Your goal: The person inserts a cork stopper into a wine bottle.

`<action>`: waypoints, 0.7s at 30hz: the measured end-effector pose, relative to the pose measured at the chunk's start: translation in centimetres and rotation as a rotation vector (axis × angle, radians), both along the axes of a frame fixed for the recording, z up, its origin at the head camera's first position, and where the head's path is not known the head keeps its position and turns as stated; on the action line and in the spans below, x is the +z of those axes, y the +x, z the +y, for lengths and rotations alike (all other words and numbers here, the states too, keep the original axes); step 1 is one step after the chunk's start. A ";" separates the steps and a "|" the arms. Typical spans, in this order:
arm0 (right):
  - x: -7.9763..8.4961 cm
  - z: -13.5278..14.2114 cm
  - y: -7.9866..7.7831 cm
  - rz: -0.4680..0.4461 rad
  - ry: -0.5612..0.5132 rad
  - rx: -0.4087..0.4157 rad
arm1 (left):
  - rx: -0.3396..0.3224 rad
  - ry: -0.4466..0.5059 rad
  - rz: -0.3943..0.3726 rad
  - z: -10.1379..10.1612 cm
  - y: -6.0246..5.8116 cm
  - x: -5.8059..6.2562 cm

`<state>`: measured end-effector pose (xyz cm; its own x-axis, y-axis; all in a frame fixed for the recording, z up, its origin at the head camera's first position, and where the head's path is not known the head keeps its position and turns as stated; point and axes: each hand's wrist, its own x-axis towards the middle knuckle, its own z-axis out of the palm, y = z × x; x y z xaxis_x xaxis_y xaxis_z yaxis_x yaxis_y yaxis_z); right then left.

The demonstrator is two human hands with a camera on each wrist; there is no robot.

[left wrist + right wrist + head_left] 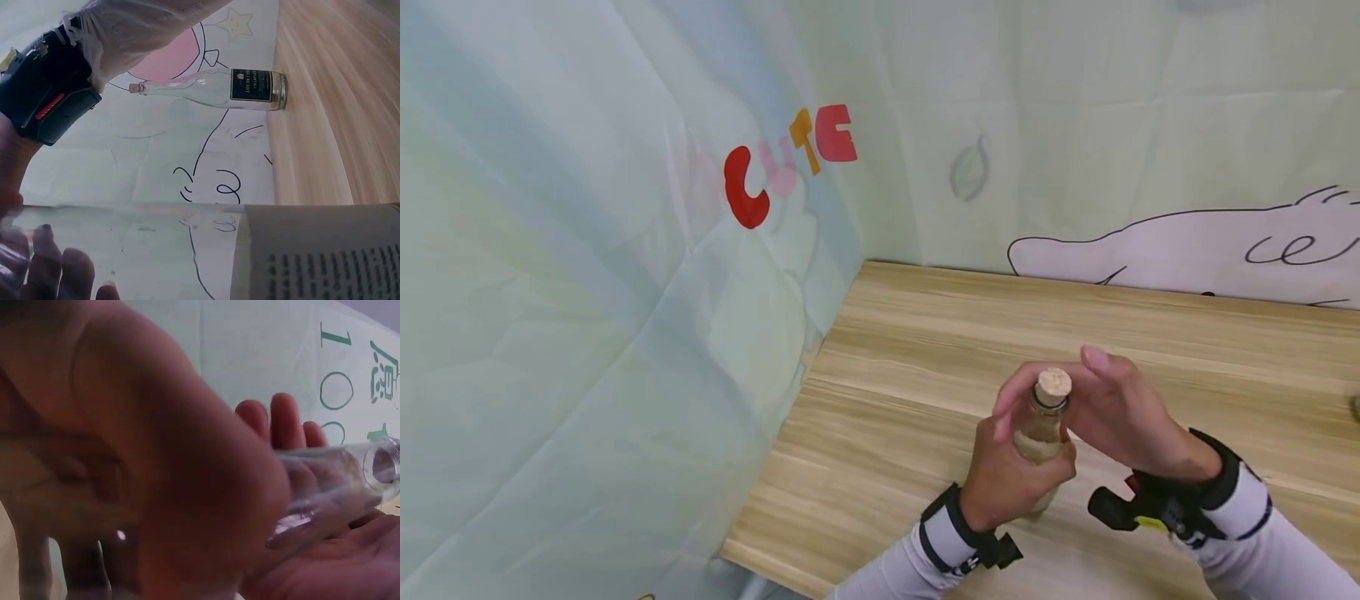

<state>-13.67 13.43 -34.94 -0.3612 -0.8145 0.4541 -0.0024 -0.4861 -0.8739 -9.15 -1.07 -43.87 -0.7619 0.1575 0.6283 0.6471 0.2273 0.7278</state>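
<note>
A clear glass bottle (1037, 448) with a cork (1054, 383) in its mouth stands between my hands over the table. My left hand (1009, 475) grips it round the body, thumb across the near side. Behind the neck, my right hand (1123, 408) is cupped with its thumb raised apart from the cork and its fingers curving past the far side. In the left wrist view the bottle's pale label (325, 250) carries rows of dark print. The right wrist view shows the glass base (382, 464) beyond the large blurred hand in front.
Another corked clear bottle (206, 89) with a dark label stands on the wood-grain table (880, 400); only a sliver of glass (1356, 407) shows at the head view's right edge. Printed cloth walls (625, 250) rise along the table's left and back edges.
</note>
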 end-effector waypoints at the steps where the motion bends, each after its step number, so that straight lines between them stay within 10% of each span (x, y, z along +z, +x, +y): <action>1: -0.1 -0.1 0.0 -0.003 0.000 0.004 | 0.015 -0.020 0.015 0.0 0.0 0.1; 21: 0.2 -2.0 2.0 0.041 0.065 -0.306 | 0.062 -0.037 -0.021 -0.2 0.1 -0.7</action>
<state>-11.65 11.47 -34.72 -0.5767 -0.6985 0.4236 -0.1762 -0.4000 -0.8994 -9.03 -1.26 -44.59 -0.7837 0.1324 0.6068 0.6157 0.2938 0.7312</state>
